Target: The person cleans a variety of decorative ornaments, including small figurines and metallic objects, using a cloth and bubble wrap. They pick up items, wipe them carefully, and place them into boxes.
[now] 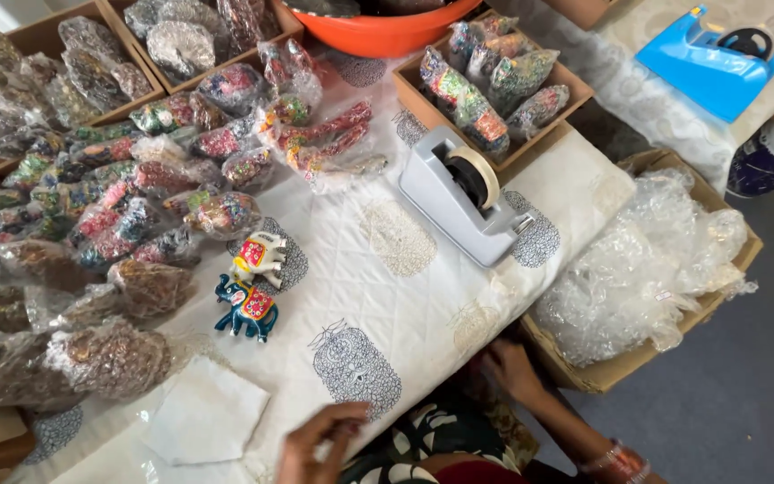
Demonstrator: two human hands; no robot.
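The left hand (315, 444) hovered at the near edge of the desk (423, 296), its fingers (344, 417) loosely curled and holding nothing. Just to the left of those fingers lay a white sheet (203, 414), flat on the patterned cloth. Up from the fingers, well apart, stood two painted toy elephants: a blue one (245, 307) nearer, and a white one (260, 256) just behind it, the two almost touching.

The right hand (511, 369) rested at the desk's right edge, fingers spread slightly and gripping nothing, close to the cardboard box (620, 369) stuffed with bubble wrap (651, 260). Whether the fingers touched the cloth or the box, I could not tell. A bangle (615, 462) showed on that wrist.

Farther from both hands, a grey tape dispenser (463, 197) sat on the cloth, tilted toward the right corner. Left of the elephants, and spreading far up the desk, lay heaps of wrapped bundles (109, 215) in clear plastic, some in shallow cardboard trays (38, 36). Beyond the dispenser stood another tray of bundles (494, 85), an orange bowl (378, 36), and a blue tape dispenser (709, 58) at the far right.
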